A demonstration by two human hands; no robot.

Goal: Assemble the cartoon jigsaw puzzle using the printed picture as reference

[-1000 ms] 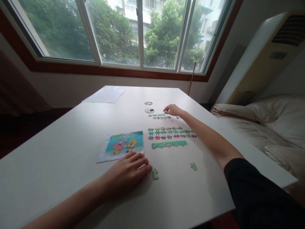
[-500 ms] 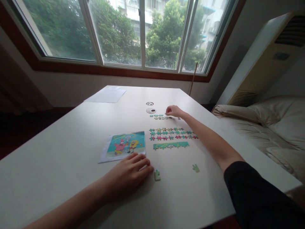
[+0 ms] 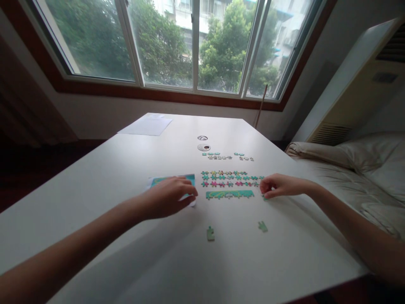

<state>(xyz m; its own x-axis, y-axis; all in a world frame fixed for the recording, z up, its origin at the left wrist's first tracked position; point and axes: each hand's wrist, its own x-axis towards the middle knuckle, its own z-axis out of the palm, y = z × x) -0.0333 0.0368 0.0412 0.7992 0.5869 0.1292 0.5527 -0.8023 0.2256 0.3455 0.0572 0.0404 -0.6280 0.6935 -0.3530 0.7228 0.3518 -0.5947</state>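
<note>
My left hand (image 3: 172,195) hovers over or rests on the picture sheet (image 3: 190,178), covering most of its cartoon print. Its fingers are loosely bent and apart, with nothing seen in them. At the right end of the puzzle rows, my right hand (image 3: 278,185) pinches a small green puzzle piece (image 3: 265,197). Just left of it lies a joined strip of puzzle pieces (image 3: 230,194), green with a yellow pattern. Behind that strip, loose puzzle pieces (image 3: 224,178) form several rows. Nearer to me are two separate green pieces, one on the left (image 3: 210,234) and one on the right (image 3: 262,226).
More loose pieces (image 3: 220,157) lie farther back on the white table (image 3: 126,257). Beyond them are two round inserts (image 3: 204,147) set in the tabletop. White paper (image 3: 147,126) lies at the far left. A beige sofa (image 3: 341,164) stands to the right.
My right hand has come back from the far loose pieces to the right end of the near rows, holding a piece. My left hand has moved forward onto the picture sheet.
</note>
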